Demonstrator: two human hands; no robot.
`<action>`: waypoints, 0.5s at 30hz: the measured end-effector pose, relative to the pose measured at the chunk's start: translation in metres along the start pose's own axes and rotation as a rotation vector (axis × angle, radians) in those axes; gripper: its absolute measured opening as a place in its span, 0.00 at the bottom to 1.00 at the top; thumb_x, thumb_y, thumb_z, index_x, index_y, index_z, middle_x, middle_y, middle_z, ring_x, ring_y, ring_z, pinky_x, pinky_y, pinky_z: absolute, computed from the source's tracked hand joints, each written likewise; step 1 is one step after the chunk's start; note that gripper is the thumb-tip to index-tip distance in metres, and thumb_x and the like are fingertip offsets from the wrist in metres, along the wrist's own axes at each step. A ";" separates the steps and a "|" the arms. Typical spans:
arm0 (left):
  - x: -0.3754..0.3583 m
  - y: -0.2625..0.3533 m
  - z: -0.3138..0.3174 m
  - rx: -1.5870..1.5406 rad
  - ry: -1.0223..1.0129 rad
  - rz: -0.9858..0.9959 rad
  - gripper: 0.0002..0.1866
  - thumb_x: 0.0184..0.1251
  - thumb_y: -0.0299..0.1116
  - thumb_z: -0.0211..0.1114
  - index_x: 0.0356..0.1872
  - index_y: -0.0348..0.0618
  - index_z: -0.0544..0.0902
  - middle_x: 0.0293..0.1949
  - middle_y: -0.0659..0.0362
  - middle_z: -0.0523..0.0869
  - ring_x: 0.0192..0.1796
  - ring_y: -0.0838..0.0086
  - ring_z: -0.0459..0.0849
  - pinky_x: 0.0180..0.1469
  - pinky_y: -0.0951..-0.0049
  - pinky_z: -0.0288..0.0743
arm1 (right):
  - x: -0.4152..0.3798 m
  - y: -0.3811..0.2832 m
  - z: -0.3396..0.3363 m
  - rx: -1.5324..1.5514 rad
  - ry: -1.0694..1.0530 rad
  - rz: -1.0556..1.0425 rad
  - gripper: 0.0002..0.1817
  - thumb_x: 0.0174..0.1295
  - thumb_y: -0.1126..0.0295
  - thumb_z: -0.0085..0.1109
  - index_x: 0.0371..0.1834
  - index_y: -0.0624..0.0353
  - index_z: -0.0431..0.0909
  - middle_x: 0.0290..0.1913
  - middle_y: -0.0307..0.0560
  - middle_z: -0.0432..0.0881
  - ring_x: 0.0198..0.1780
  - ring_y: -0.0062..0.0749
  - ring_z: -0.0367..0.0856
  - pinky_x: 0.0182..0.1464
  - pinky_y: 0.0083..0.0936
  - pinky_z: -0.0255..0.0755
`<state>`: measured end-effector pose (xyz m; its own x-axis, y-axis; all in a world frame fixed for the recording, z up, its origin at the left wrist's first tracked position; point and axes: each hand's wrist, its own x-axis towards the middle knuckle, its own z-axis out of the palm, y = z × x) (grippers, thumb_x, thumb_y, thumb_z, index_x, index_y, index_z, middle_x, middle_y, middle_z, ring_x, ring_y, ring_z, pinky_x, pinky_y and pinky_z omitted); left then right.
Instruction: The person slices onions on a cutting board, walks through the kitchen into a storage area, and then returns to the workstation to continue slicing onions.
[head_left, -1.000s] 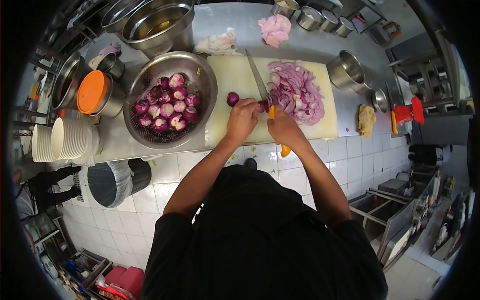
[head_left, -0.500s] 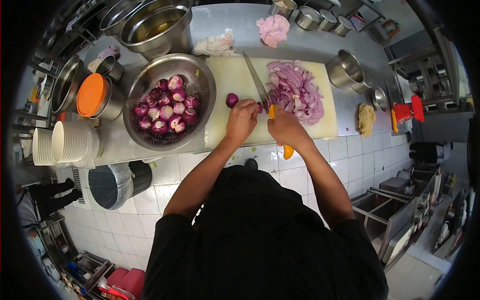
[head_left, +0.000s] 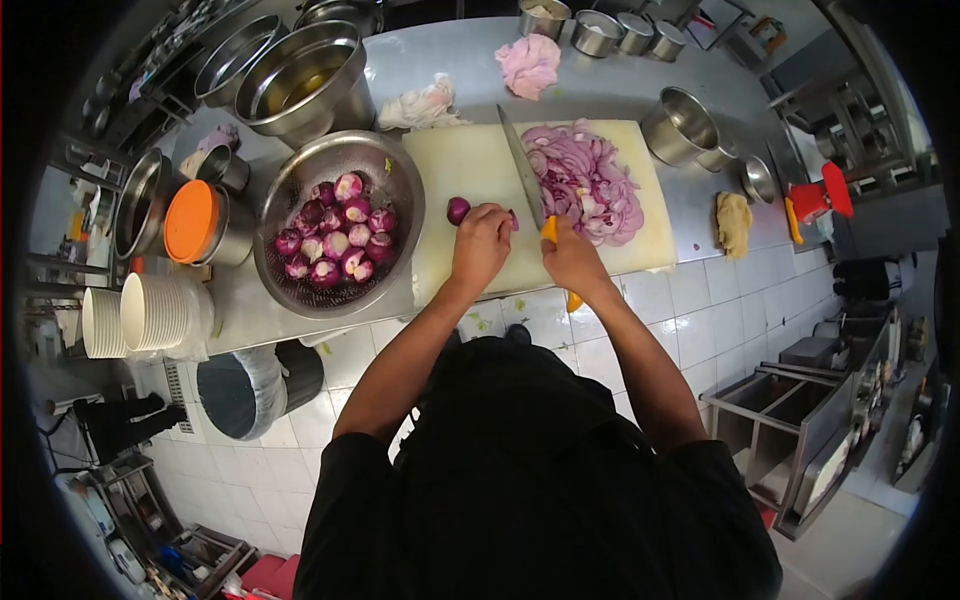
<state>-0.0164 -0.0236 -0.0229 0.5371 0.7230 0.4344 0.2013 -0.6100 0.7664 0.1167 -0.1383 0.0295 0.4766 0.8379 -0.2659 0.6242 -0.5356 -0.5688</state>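
Note:
My right hand (head_left: pixel 577 262) is closed around the yellow handle of a large knife (head_left: pixel 524 170). Its blade points away from me across the white cutting board (head_left: pixel 437 160), along the left edge of a heap of sliced red onion (head_left: pixel 585 185). With curled fingers, my left hand (head_left: pixel 482 247) holds a piece of red onion (head_left: pixel 514 220) against the board, mostly hidden by the fingertips. A small gap separates this piece from the blade. Just left of those fingers lies another purple onion (head_left: pixel 458 210). Several peeled red onions fill the perforated steel bowl (head_left: pixel 400 250) beside the board.
Steel pots (head_left: pixel 345 100) stand at the back left, near an orange-lidded container (head_left: pixel 192 222) and stacked white tubs (head_left: pixel 160 312). A pink cloth (head_left: pixel 530 67) and a white cloth (head_left: pixel 422 105) lie behind the board. To the right are a steel pot (head_left: pixel 680 130) and a tan cloth (head_left: pixel 733 226).
The knife has shifted slightly right, away from the onion piece and against the sliced heap. My left hand keeps its hold on the piece. The whole view has tilted a little.

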 end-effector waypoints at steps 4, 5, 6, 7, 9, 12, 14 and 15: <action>0.018 0.007 -0.006 0.101 -0.105 0.205 0.10 0.53 0.17 0.65 0.36 0.35 0.88 0.38 0.48 0.87 0.42 0.50 0.85 0.50 0.56 0.80 | -0.005 0.002 -0.012 0.024 0.003 -0.013 0.20 0.66 0.69 0.53 0.58 0.70 0.67 0.42 0.77 0.84 0.49 0.72 0.82 0.55 0.57 0.74; 0.027 0.003 -0.010 0.139 -0.205 0.290 0.10 0.51 0.17 0.66 0.36 0.35 0.89 0.38 0.48 0.87 0.42 0.49 0.85 0.50 0.56 0.80 | -0.005 0.001 -0.014 0.035 0.007 -0.016 0.20 0.67 0.69 0.53 0.58 0.70 0.67 0.43 0.77 0.84 0.49 0.72 0.82 0.55 0.57 0.74; 0.035 0.001 -0.012 0.177 -0.303 0.373 0.11 0.50 0.18 0.66 0.36 0.36 0.89 0.39 0.47 0.86 0.42 0.48 0.85 0.50 0.55 0.80 | -0.007 -0.001 -0.016 0.045 0.009 -0.020 0.20 0.67 0.69 0.53 0.58 0.70 0.67 0.43 0.77 0.84 0.50 0.72 0.82 0.55 0.57 0.74; 0.039 0.001 -0.013 0.238 -0.408 0.278 0.10 0.52 0.19 0.67 0.36 0.36 0.90 0.39 0.47 0.87 0.43 0.48 0.85 0.51 0.56 0.80 | -0.009 -0.001 -0.016 0.054 0.007 -0.024 0.20 0.67 0.69 0.53 0.58 0.70 0.67 0.43 0.77 0.84 0.50 0.72 0.82 0.55 0.57 0.74; 0.047 0.005 -0.017 0.359 -0.611 0.086 0.08 0.56 0.22 0.68 0.36 0.37 0.91 0.41 0.46 0.89 0.44 0.48 0.85 0.53 0.58 0.80 | -0.012 0.000 -0.014 0.065 0.000 -0.035 0.21 0.67 0.68 0.53 0.58 0.71 0.67 0.43 0.77 0.84 0.50 0.72 0.82 0.55 0.57 0.74; 0.040 0.016 -0.024 0.362 -0.478 -0.040 0.07 0.58 0.26 0.68 0.35 0.38 0.92 0.36 0.45 0.90 0.39 0.51 0.87 0.48 0.59 0.81 | -0.012 0.001 -0.013 0.129 -0.041 -0.047 0.21 0.67 0.68 0.52 0.59 0.71 0.67 0.44 0.77 0.84 0.50 0.72 0.82 0.55 0.57 0.74; 0.033 0.015 -0.020 0.197 -0.413 -0.265 0.08 0.59 0.27 0.68 0.36 0.36 0.92 0.32 0.44 0.90 0.33 0.56 0.88 0.43 0.61 0.82 | -0.013 0.002 -0.014 0.162 -0.078 -0.034 0.21 0.67 0.68 0.52 0.59 0.71 0.67 0.43 0.77 0.84 0.49 0.71 0.83 0.55 0.57 0.74; 0.028 0.013 -0.016 0.113 -0.380 -0.379 0.09 0.60 0.28 0.68 0.37 0.36 0.92 0.30 0.44 0.90 0.30 0.58 0.89 0.40 0.62 0.82 | -0.014 -0.001 -0.015 0.166 -0.097 -0.018 0.22 0.67 0.68 0.52 0.59 0.71 0.67 0.43 0.77 0.84 0.49 0.71 0.83 0.54 0.57 0.75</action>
<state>-0.0116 -0.0058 0.0070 0.6639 0.7436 -0.0799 0.5139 -0.3759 0.7711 0.1188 -0.1514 0.0457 0.3990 0.8579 -0.3236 0.5178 -0.5021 -0.6927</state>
